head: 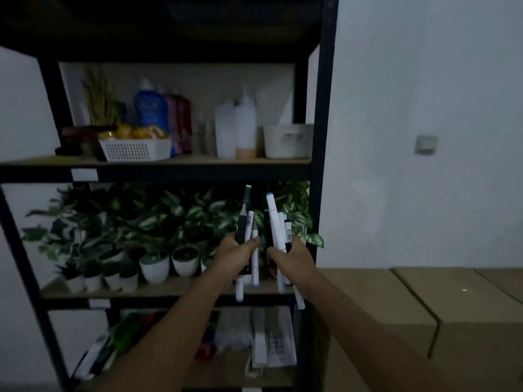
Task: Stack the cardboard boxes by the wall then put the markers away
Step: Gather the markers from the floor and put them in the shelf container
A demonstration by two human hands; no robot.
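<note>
Both hands are raised in front of a black metal shelf unit [325, 137] in a dim room. Her left hand [235, 256] is clamped around a bundle of markers [247, 236], one dark-bodied and the others white, standing roughly upright. Just beside it, the right hand [294, 260] grips a second bundle of markers [276, 230], mostly white, their ends poking out above and below the fist. Behind the hands, on a middle shelf, stand leafy potted plants [155, 258] in white pots. One shelf higher hold bottles [226, 131] and a white basket [135, 148]. Cardboard boxes [396, 306] sit against the pale wall [424, 80] to the right.
</note>
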